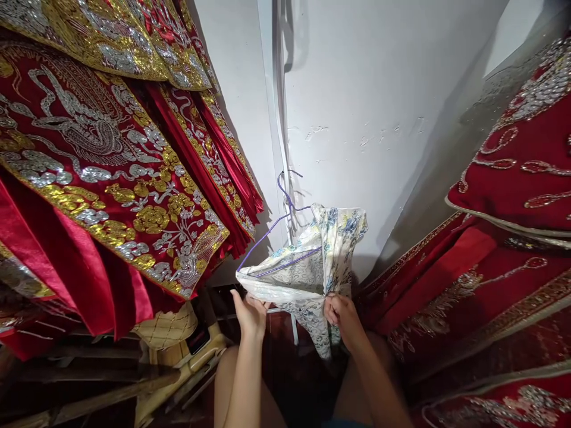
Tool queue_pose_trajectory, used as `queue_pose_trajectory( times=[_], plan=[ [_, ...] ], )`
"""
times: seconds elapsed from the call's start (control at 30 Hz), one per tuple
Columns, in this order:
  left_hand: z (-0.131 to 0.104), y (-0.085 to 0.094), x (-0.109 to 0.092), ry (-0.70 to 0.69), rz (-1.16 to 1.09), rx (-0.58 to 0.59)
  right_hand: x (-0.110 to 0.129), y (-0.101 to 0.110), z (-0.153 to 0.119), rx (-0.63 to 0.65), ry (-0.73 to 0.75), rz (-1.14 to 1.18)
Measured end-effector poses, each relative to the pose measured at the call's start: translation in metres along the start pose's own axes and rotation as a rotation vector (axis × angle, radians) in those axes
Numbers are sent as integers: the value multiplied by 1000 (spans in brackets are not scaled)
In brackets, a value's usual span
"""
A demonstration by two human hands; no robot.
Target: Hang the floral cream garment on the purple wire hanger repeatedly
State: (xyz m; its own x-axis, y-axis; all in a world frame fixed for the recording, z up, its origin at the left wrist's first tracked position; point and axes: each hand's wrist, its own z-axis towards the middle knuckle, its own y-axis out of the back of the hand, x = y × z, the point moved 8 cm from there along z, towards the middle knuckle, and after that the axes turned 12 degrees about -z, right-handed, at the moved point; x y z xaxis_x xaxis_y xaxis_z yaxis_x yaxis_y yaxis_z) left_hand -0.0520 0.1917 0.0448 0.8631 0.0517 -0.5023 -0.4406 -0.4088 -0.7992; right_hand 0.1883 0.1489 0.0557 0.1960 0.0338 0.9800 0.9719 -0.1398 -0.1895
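A white garment with blue and yellow flowers [341, 238] hangs on a purple wire hanger [267, 233], whose hook is at a thin pole by the wall. My left hand [250, 312] is under the garment's left edge, thumb apart from the fingers; the fingertips are partly hidden behind the cloth. My right hand [341, 312] has its fingers closed on the garment at its front, where the edges of the neckline meet. The neckline gapes between the hands, and the lower cloth hangs down between my forearms.
Red garments with gold and silver embroidery [147, 208] hang at the left. More red beaded garments [526, 160] are at the right. A white wall [357, 107] stands ahead. A wooden chair with a tan cushion [167, 327] is at the lower left.
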Motion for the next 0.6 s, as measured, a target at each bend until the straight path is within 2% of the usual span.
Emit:
queue_pose_trajectory(
  times=[0.07, 0.17, 0.27, 0.37, 0.43, 0.53, 0.6],
  plan=[
    [-3, -9, -14, -124, 73, 95, -1, 0, 0, -7, -21, -11],
    [0, -1, -22, -234, 299, 71, -1, 0, 1, -24, -34, -16],
    [7, 20, -12, -208, 420, 21, -5, 2, 2, -65, -37, -22],
    [10, 34, 6, -126, 501, 58, -16, 5, 2, -106, -81, -55],
    [8, 38, 14, -75, 540, 83, -25, 9, 0, -108, -125, -91],
    [0, 28, 6, -110, 613, 113, -37, 13, -4, -32, -180, -191],
    [-9, 10, -9, -199, 699, 173, -41, 13, -6, 52, -191, -308]
  ],
)
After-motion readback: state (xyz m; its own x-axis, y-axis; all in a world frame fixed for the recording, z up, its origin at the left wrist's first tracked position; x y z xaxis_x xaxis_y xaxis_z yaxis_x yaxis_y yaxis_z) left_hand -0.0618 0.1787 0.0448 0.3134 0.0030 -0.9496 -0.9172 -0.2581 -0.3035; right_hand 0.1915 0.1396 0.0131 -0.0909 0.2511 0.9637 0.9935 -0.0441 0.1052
